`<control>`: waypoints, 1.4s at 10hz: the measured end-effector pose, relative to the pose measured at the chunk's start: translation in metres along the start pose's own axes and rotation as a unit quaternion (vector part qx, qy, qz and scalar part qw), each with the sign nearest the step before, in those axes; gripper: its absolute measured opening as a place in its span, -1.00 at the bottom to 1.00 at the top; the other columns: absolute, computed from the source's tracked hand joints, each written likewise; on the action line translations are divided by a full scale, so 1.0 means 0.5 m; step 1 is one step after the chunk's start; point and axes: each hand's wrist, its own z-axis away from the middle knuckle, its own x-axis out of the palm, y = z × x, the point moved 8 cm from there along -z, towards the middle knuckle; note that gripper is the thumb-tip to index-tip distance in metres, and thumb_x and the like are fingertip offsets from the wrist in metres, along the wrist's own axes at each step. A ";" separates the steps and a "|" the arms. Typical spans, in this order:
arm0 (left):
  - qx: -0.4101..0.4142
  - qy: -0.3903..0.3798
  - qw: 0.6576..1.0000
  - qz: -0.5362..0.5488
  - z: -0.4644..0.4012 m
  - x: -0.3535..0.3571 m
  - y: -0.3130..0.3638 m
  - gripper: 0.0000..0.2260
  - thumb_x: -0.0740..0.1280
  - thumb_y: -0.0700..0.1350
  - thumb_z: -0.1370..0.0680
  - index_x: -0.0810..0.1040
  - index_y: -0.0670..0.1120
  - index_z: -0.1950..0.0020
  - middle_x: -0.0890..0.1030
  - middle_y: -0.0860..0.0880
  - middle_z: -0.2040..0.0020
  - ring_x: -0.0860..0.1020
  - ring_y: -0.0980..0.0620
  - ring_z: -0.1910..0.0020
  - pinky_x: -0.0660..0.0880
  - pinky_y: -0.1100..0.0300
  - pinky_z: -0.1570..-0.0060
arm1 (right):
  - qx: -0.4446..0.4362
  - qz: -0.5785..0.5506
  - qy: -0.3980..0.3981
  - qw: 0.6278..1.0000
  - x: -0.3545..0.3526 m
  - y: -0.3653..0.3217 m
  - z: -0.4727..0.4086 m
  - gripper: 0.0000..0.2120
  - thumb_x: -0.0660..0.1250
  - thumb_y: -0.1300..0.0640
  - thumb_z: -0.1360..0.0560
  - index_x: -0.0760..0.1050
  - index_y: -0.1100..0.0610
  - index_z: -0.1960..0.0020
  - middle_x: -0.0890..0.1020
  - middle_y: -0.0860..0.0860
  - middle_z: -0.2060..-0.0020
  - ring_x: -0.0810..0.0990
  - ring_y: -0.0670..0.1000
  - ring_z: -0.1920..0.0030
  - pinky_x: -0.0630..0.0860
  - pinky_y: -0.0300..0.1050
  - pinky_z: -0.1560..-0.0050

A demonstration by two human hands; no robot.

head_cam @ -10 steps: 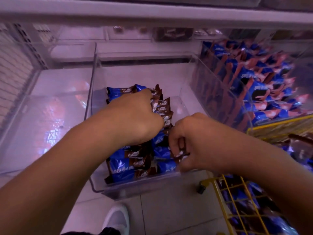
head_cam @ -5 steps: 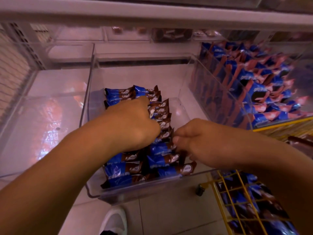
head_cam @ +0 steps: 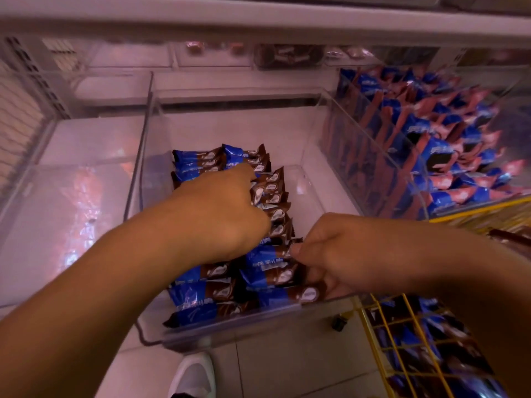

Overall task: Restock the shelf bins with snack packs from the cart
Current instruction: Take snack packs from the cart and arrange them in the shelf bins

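Two rows of blue-and-brown foil-wrapped snack packs (head_cam: pixel 221 285) already lie in the clear acrylic shelf bin (head_cam: pixel 316 145) at the centre of the frame, running from its near lip back toward the middle, while the rear part of the bin floor is bare, so by my reading the filling is partly done and there is room for more. The left hand (head_cam: pixel 218 216) rests on top of the packs with its fingers curled down into the row, pressing or gripping them; which of the two I cannot tell, since the fingertips are hidden. The right hand (head_cam: pixel 342 254) pinches the crimped end of one pack between thumb and forefinger at the near right of the rows. The neighbouring clear bin (head_cam: pixel 373 156) at the upper right is heaped with blue-and-pink packs and looks full. The yellow wire cart (head_cam: pixel 402 334) at the lower right holds more dark and blue packs, so stock remains to move. Against the earlier frames, the right hand has slid from above the rows to their right edge and lower, the near packs lie flatter and neater, and the left hand has shifted slightly back.
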 end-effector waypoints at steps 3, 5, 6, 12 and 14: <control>0.004 -0.097 0.935 0.340 0.016 0.015 0.053 -0.45 0.44 -0.36 -0.40 0.48 0.09 -0.29 0.61 -0.17 -0.14 0.66 -0.19 -0.03 0.63 -0.17 0.01 | -0.130 0.011 0.248 0.960 -0.181 0.006 0.063 -0.33 0.51 -0.24 -0.18 0.44 -0.23 -0.26 0.60 -0.20 -0.02 0.64 -0.24 0.12 0.64 -0.14 0.12; 0.006 -0.104 0.896 0.432 0.004 0.033 0.081 -0.14 0.32 -0.52 -0.26 0.29 0.06 -0.47 0.46 -0.26 -0.32 0.59 -0.33 -0.11 0.56 -0.34 -0.04 | -0.264 -0.070 0.197 0.942 -0.159 -0.011 0.056 -0.21 0.61 0.08 -0.27 0.40 -0.11 -0.43 0.57 -0.16 -0.19 0.67 -0.06 0.03 0.67 -0.01 0.05; 0.045 -0.123 0.886 0.445 0.011 0.045 0.094 -0.13 0.30 -0.43 -0.03 0.44 -0.06 -0.35 0.54 -0.29 -0.22 0.58 -0.34 -0.12 0.57 -0.23 -0.06 | -0.278 -0.139 0.140 0.940 -0.143 -0.009 0.058 -0.24 0.61 0.16 -0.26 0.42 -0.08 -0.40 0.57 -0.11 -0.12 0.68 0.04 0.14 0.67 0.07 0.11; -0.001 0.021 0.981 -0.191 -0.042 0.073 0.006 -0.36 -0.22 0.34 -0.58 -0.16 0.08 -0.60 -0.20 0.02 -0.62 -0.26 -0.14 -0.57 -0.19 -0.29 -0.46 | -0.121 0.370 0.265 0.882 -0.223 -0.037 -0.037 -0.59 0.30 -0.20 -0.46 0.47 0.08 -0.13 0.58 0.08 0.03 0.53 0.13 -0.03 0.53 0.05 -0.03; -0.022 -0.090 0.956 -0.278 -0.036 0.126 -0.019 -0.31 -0.21 0.39 -0.56 -0.43 0.09 -0.52 -0.44 0.05 -0.54 -0.46 -0.20 -0.48 -0.28 -0.33 -0.45 | -0.083 0.427 0.162 0.886 -0.253 -0.053 -0.216 -0.64 0.36 -0.06 -0.53 0.46 0.13 -0.22 0.57 0.13 -0.12 0.53 0.12 -0.04 0.35 -0.11 0.09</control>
